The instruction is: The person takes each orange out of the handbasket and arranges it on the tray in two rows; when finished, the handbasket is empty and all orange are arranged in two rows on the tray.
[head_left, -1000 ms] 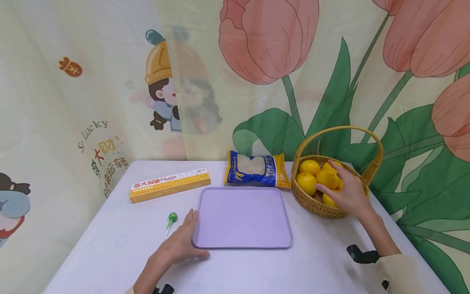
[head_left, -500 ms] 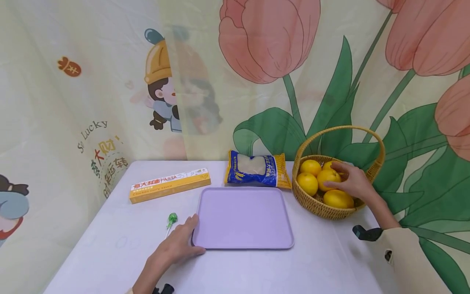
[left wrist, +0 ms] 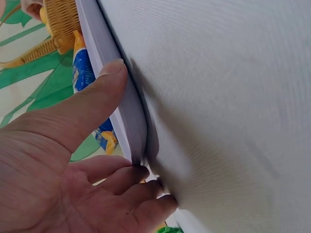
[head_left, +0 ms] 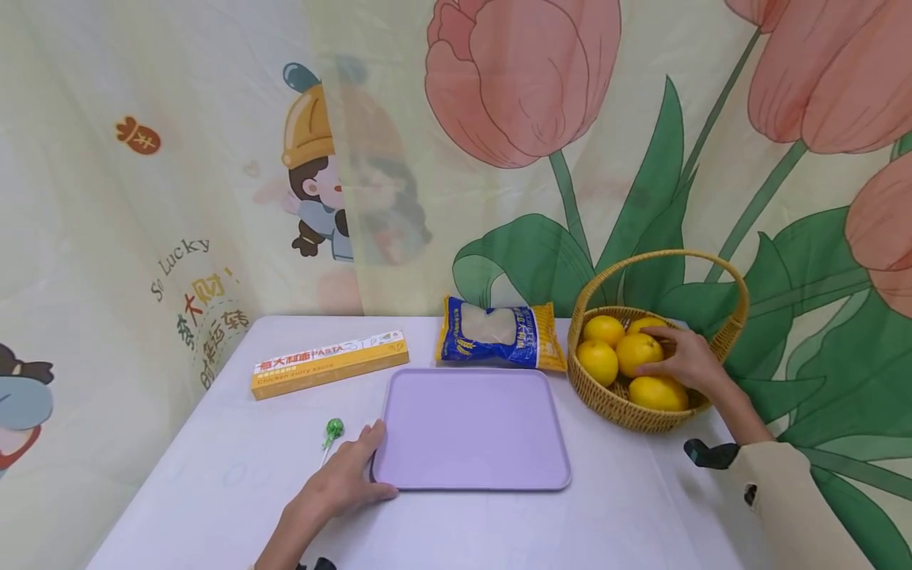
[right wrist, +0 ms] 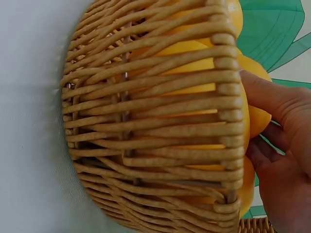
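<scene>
On the right of the table stands a wicker basket (head_left: 616,404) of yellow fruit. My right hand (head_left: 687,360) reaches over its rim, thumb and fingers around a lemon (head_left: 636,353) in the middle of the heap. In the right wrist view that hand (right wrist: 286,131) has its thumb on the fruit; the other fingertips are partly hidden. A larger lemon (head_left: 657,393) lies in front. At the front left corner of a lilac tray (head_left: 473,431) rests my left hand (head_left: 345,475). Its thumb touches the front edge and its relaxed fingers the left side, as the left wrist view shows.
Behind the tray lies a blue and yellow bag (head_left: 499,332). A yellow pasta box (head_left: 330,364) is at the back left, with a green lollipop (head_left: 333,429) in front of it. The basket's tall handle (head_left: 663,255) arches above the fruit. A printed curtain hangs behind the table.
My right hand has settled lower among the fruit, its fingers closing around the lemon and uncovering the larger one in front. My left thumb has drawn in slightly to the tray's front edge.
</scene>
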Tool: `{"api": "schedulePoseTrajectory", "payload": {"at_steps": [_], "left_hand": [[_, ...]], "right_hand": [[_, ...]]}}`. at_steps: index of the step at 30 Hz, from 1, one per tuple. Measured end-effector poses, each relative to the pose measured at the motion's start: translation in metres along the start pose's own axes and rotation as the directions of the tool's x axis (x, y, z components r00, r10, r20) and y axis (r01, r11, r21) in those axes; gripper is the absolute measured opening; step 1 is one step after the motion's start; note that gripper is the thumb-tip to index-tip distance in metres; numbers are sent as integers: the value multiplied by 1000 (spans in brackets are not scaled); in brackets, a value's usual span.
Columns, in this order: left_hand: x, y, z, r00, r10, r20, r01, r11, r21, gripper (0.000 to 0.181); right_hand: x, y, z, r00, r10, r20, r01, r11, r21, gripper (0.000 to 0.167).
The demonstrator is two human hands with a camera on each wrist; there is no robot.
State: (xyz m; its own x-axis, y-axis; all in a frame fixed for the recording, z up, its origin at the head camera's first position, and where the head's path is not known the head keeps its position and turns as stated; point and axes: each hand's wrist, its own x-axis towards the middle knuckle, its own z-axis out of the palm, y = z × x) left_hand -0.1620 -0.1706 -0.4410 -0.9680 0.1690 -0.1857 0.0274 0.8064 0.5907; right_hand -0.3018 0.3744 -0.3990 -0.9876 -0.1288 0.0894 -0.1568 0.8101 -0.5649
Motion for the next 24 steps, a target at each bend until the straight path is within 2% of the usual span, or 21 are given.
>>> {"api": "schedulePoseTrajectory", "payload": {"at_steps": [8, 14, 19, 24], "left_hand": [[0, -7, 2, 1000, 11, -4, -11, 1000, -5, 105], [-2, -2, 2, 1000, 2, -9, -2, 1000, -5, 106], [-1, -2, 2, 1000, -6, -12, 6, 1000, 12, 104], [-1, -4, 1, 1000, 4, -16, -4, 1000, 4, 105]], "right_hand": [[-2, 1, 2, 999, -32, -28, 33, 999, 19, 80], [-3, 2, 2, 998, -42, -49, 43, 999, 10, 80], [-5, 0, -3, 996, -43, -72, 45, 999, 15, 80], [-10, -6, -10, 991, -80, -108, 86, 995, 54, 78]]}}
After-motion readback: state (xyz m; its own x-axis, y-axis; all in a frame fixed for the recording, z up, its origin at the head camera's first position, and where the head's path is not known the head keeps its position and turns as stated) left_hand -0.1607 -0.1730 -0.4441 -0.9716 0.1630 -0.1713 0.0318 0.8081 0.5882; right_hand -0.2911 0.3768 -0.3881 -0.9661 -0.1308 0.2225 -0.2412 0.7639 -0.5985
